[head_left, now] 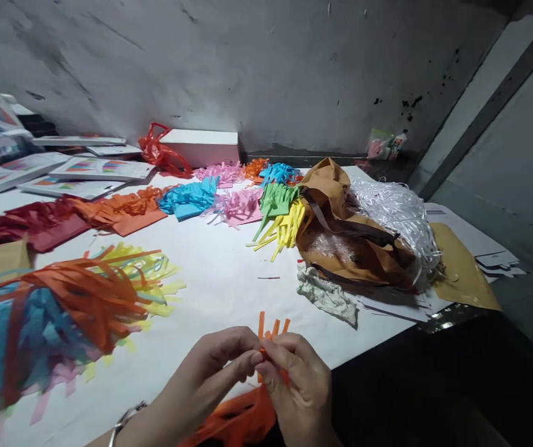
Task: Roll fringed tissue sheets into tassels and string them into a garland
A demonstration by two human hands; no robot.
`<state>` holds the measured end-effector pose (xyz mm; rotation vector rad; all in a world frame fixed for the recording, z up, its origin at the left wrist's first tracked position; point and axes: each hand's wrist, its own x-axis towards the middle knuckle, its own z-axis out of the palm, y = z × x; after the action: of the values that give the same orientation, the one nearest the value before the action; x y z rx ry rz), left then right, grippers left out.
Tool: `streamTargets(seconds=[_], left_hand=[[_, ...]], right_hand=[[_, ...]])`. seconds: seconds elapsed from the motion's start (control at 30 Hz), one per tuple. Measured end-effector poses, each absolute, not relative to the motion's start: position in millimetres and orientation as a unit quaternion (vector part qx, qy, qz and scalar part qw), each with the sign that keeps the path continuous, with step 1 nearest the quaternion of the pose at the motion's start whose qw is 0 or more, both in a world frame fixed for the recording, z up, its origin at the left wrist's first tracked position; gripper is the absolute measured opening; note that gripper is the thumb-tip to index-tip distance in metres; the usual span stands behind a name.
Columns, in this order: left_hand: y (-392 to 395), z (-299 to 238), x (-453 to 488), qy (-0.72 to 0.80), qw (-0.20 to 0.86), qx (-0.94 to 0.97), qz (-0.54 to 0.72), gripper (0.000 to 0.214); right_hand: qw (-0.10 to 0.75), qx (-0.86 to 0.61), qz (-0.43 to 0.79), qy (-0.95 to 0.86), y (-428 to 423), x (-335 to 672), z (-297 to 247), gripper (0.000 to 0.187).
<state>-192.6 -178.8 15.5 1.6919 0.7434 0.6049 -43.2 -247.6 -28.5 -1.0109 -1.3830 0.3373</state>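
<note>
Over the near edge of the white table, my left hand (pixel 222 366) and my right hand (pixel 296 379) meet, their fingertips pinched on an orange tissue paper tassel (pixel 274 328). Several narrow strips of it stick up above the fingers. More orange fringed paper (pixel 236 417) hangs below the hands, partly hidden by them. The exact spot where the fingertips press together is covered. To the left lies a blurred pile of orange, blue, pink and yellow fringed tassels (pixel 94 298).
Across the table (pixel 219 261) runs a row of fringed paper bundles (pixel 121 208) in several colours. A brown cloth bag (pixel 354 242) with white shredded strips (pixel 394 214) stands at right, a crumpled pale cloth (pixel 326 295) before it. Boxes (pixel 103 169) lie at back left.
</note>
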Motion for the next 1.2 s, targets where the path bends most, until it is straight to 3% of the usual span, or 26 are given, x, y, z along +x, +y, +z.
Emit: streamTargets(seconds=[0.1, 0.23, 0.3, 0.4, 0.5, 0.67, 0.87, 1.03, 1.2], left_hand=[[-168, 20, -183, 0.308, 0.555, 0.740, 0.221, 0.032], [-156, 28, -167, 0.260, 0.457, 0.824, 0.212, 0.018], [-152, 29, -158, 0.233, 0.418, 0.853, 0.207, 0.018], [-146, 24, -141, 0.235, 0.370, 0.870, 0.227, 0.019], [-139, 21, -123, 0.224, 0.344, 0.881, 0.235, 0.019], [-105, 30, -81, 0.203, 0.378, 0.893, 0.136, 0.025], [-28, 5, 1, 0.194, 0.177, 0.951, 0.163, 0.016], [3, -23, 45, 0.196, 0.165, 0.955, 0.149, 0.024], [-5, -13, 42, 0.193, 0.217, 0.943, 0.165, 0.020]], right_hand=[[0.613, -0.472, 0.081, -0.629, -247, -33, -32, 0.046], [0.598, -0.512, 0.027, -0.615, -245, -22, -35, 0.050], [0.596, -0.538, 0.053, -0.594, -243, -18, -38, 0.044], [0.581, -0.563, 0.126, -0.574, -240, -11, -43, 0.022], [0.576, -0.587, 0.151, -0.549, -235, 2, -46, 0.027], [0.561, -0.643, 0.119, -0.508, -226, 34, -55, 0.028], [0.530, -0.675, 0.185, -0.478, -221, 50, -76, 0.034], [0.533, -0.685, 0.211, -0.450, -225, 45, -83, 0.033], [0.529, -0.684, 0.201, -0.461, -227, 47, -82, 0.033]])
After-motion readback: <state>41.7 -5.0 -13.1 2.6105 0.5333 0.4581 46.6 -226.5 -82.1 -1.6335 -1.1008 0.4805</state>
